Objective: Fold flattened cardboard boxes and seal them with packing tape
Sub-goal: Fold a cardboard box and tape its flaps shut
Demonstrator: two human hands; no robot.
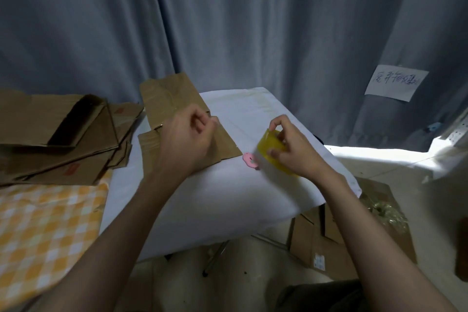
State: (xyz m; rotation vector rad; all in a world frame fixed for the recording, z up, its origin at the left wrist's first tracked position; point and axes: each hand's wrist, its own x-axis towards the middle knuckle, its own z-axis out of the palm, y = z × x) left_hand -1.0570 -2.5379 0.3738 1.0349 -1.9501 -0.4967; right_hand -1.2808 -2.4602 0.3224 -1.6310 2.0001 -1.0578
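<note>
Gripping the yellow tape [272, 153] above the white table [215, 197], the right hand [293, 152] pinches its rim. The left hand [187, 142], fingers curled loosely and holding nothing visible, hovers over the flat box [172, 106].

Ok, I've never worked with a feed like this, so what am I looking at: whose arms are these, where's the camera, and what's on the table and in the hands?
There is no machine here. These are a person's bare arms, filmed by one wide-angle camera on their head, looking forward and down.

The right hand holds a yellowish roll of packing tape, fingers picking at its edge. The left hand, loosely curled, is over a flattened cardboard box on the white-covered table. A small pink tool, possibly a cutter, lies by the tape.

More flattened boxes are stacked at left, above an orange checked cloth. Further cardboard lies on the floor at right.
</note>
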